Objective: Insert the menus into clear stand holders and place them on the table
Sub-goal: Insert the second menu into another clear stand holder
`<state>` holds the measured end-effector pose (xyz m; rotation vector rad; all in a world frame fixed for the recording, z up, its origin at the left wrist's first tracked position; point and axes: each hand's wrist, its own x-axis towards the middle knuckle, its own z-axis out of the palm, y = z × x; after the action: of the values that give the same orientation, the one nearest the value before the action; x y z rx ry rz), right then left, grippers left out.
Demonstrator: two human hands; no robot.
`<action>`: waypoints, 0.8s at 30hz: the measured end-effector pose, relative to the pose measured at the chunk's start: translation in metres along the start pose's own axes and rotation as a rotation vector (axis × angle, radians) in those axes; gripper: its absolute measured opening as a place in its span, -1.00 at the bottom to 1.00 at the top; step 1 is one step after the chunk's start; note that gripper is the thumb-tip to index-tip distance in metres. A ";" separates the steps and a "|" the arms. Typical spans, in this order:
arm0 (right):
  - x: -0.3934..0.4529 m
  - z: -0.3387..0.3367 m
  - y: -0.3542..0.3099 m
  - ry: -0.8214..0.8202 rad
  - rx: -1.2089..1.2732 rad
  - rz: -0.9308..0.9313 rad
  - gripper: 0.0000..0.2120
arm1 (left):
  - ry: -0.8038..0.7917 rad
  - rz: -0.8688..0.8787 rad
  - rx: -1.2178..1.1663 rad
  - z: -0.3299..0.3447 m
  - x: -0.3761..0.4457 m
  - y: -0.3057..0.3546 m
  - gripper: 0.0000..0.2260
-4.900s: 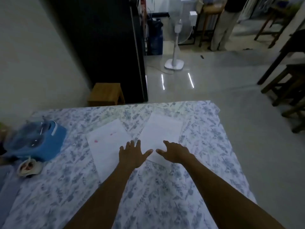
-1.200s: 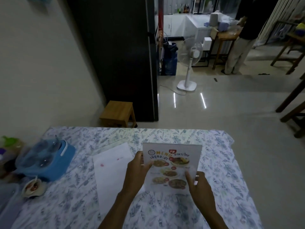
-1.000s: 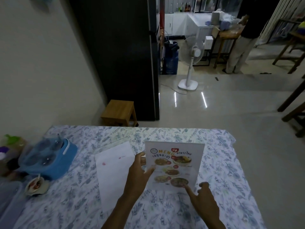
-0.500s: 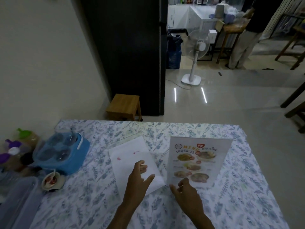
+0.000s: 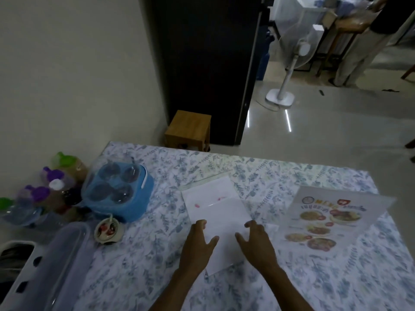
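A colourful food menu in its clear stand holder [image 5: 330,218] stands at the right side of the floral-clothed table [image 5: 258,171]. A second menu [image 5: 215,209] lies face down, white side up, in the middle of the table; a clear holder seems to lie with it, its edge showing at the far end. My left hand [image 5: 198,243] rests on the sheet's left near edge, fingers spread. My right hand [image 5: 257,240] rests on its right near edge, fingers apart. Neither hand grips anything that I can see.
A blue caddy with clear glasses [image 5: 119,191] sits at the left, with a small sauce bowl [image 5: 109,230] in front of it. Bottles with coloured caps [image 5: 45,189] and a plastic container [image 5: 45,265] crowd the left edge. A wooden stool [image 5: 188,129] stands beyond the table.
The held menu stand was set down at the right of the table and released. Both hands then moved left onto the face-down white sheet. The view shifted left.
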<state>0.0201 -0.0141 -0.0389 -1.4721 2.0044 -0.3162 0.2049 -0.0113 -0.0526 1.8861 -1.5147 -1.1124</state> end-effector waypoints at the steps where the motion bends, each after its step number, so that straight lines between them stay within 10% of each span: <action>1: 0.004 0.002 -0.001 -0.017 -0.031 0.002 -0.51 | 0.003 0.001 0.025 -0.002 0.002 -0.005 -0.53; 8: 0.013 0.018 -0.003 -0.170 -0.188 0.129 -0.35 | -0.018 -0.091 0.092 -0.011 0.006 -0.027 -0.59; 24: -0.003 -0.001 -0.017 -0.043 0.027 0.140 -0.71 | 0.102 -0.114 -0.065 -0.056 0.020 -0.032 -0.63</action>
<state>0.0328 -0.0175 -0.0284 -1.3027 2.0483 -0.2493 0.2703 -0.0285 -0.0519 1.9740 -1.3147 -1.0831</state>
